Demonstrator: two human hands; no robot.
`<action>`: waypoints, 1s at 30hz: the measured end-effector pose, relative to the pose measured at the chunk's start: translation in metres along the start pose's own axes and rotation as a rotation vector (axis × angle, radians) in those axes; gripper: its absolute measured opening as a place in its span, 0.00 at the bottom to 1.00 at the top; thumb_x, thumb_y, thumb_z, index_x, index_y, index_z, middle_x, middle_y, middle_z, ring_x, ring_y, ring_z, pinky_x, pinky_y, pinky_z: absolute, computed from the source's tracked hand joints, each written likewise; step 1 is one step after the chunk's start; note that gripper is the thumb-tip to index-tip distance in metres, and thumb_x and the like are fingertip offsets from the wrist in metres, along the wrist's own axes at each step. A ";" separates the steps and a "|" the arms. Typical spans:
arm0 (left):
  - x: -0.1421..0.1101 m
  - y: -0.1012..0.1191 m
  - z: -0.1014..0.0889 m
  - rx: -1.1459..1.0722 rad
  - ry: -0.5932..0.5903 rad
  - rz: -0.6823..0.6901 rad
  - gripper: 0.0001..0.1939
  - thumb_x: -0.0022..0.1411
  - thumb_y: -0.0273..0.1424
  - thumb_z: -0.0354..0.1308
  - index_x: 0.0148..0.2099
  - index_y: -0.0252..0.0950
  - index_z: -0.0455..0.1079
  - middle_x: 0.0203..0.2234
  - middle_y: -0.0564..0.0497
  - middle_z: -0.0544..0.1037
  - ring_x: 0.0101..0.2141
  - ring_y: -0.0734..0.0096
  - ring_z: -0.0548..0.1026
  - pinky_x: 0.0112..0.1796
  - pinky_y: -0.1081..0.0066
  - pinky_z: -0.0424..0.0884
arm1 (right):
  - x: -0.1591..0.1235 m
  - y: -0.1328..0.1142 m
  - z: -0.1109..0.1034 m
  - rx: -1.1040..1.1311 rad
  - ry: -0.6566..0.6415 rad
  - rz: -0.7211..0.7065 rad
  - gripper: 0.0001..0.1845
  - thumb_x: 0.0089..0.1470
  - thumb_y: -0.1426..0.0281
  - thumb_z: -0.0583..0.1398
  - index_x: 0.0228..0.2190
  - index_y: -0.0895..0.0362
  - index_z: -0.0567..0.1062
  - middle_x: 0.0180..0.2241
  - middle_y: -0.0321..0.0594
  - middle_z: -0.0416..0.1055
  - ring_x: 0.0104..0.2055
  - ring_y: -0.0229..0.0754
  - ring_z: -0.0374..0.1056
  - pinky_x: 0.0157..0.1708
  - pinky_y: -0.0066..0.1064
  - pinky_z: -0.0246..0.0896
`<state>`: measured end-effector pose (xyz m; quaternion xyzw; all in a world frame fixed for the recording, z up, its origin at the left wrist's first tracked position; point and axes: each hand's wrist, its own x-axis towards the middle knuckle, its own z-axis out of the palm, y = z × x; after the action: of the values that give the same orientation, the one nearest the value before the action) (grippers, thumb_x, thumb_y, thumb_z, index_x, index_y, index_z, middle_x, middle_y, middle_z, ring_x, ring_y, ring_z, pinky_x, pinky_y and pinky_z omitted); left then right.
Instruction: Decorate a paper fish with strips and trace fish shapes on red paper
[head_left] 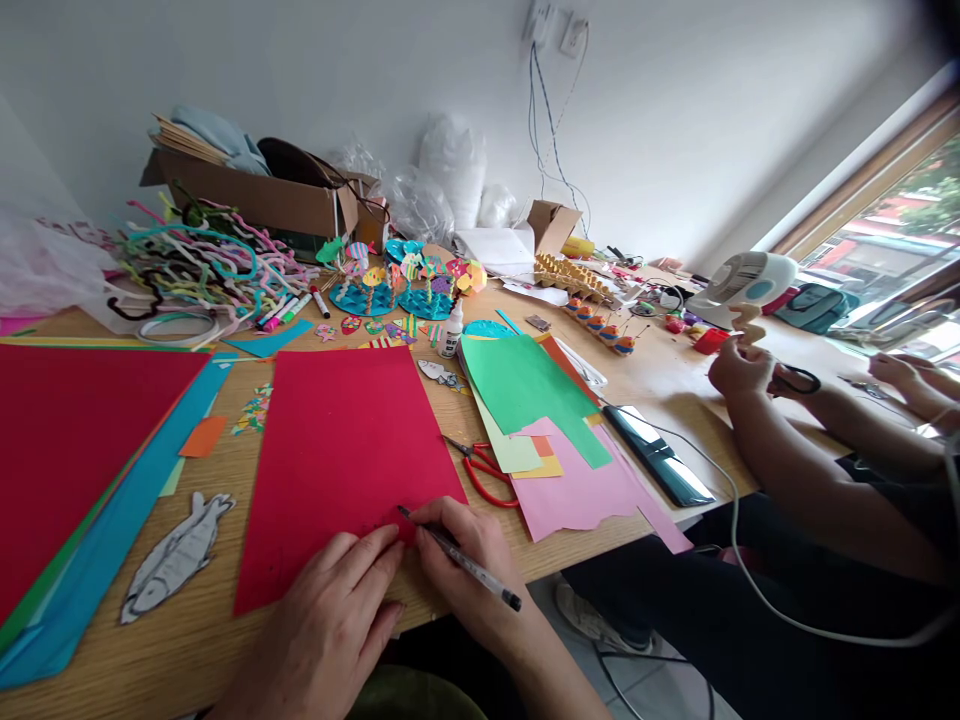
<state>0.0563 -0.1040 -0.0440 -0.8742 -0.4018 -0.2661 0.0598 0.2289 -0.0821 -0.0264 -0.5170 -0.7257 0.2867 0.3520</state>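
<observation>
A sheet of red paper [341, 430] lies in front of me on the wooden table. My right hand [474, 560] grips a black pen [480, 572], its tip on the paper's lower right part, where faint dark marks show. My left hand [330, 605] rests flat on the sheet's lower edge, fingertips close to the pen tip. To the left lies a cut-out paper fish [177, 560] with drawn black outlines. Red-handled scissors [487, 475] lie just past the sheet's right edge.
Coloured paper [525, 375] and a phone [656, 455] lie to the right; more sheets [90, 430] lie left. Behind are a glue bottle [451, 330], fish decorations [367, 290] and pipe cleaners [210, 255]. A co-worker's hands [742, 370] hold scissors at right. A cable [739, 540] crosses the table edge.
</observation>
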 end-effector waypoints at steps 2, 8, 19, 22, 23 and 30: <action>0.001 0.000 -0.001 0.003 -0.003 0.005 0.16 0.60 0.27 0.48 0.50 0.32 0.67 0.42 0.48 0.76 0.37 0.63 0.72 0.38 0.65 0.70 | 0.000 0.000 0.000 0.001 0.001 -0.003 0.09 0.50 0.78 0.56 0.33 0.58 0.74 0.26 0.35 0.72 0.27 0.35 0.67 0.28 0.23 0.57; 0.001 0.000 -0.001 0.022 -0.022 0.027 0.16 0.60 0.27 0.48 0.49 0.31 0.68 0.42 0.47 0.76 0.38 0.62 0.73 0.38 0.65 0.71 | -0.001 -0.002 0.000 0.004 -0.013 0.012 0.09 0.49 0.79 0.56 0.32 0.59 0.74 0.25 0.35 0.72 0.26 0.34 0.66 0.27 0.23 0.56; -0.002 -0.001 0.001 0.007 -0.029 0.003 0.16 0.60 0.28 0.49 0.50 0.34 0.67 0.44 0.48 0.75 0.39 0.62 0.72 0.39 0.65 0.70 | -0.001 -0.003 -0.001 0.015 -0.010 0.015 0.09 0.49 0.78 0.55 0.32 0.58 0.74 0.27 0.35 0.72 0.28 0.35 0.67 0.28 0.23 0.57; -0.002 -0.001 0.002 0.003 -0.035 0.001 0.16 0.61 0.29 0.49 0.51 0.34 0.66 0.44 0.48 0.75 0.39 0.62 0.72 0.40 0.65 0.70 | -0.001 -0.002 0.000 0.009 -0.003 0.009 0.09 0.49 0.78 0.55 0.32 0.58 0.74 0.26 0.36 0.72 0.27 0.35 0.67 0.28 0.23 0.57; -0.003 -0.001 0.002 0.002 -0.036 -0.002 0.16 0.61 0.29 0.49 0.51 0.34 0.66 0.44 0.48 0.75 0.39 0.62 0.72 0.40 0.65 0.70 | -0.001 -0.002 0.000 0.009 0.002 0.006 0.09 0.48 0.78 0.55 0.32 0.58 0.74 0.26 0.35 0.72 0.27 0.35 0.67 0.28 0.24 0.57; -0.002 0.000 0.002 -0.024 -0.024 -0.034 0.16 0.62 0.29 0.47 0.51 0.36 0.67 0.44 0.49 0.75 0.39 0.64 0.72 0.40 0.66 0.70 | -0.001 -0.004 -0.001 -0.001 -0.005 0.014 0.10 0.50 0.77 0.55 0.32 0.57 0.74 0.27 0.35 0.73 0.27 0.35 0.67 0.28 0.24 0.58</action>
<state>0.0557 -0.1052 -0.0468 -0.8711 -0.4139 -0.2613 0.0399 0.2275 -0.0844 -0.0228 -0.5215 -0.7231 0.2903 0.3478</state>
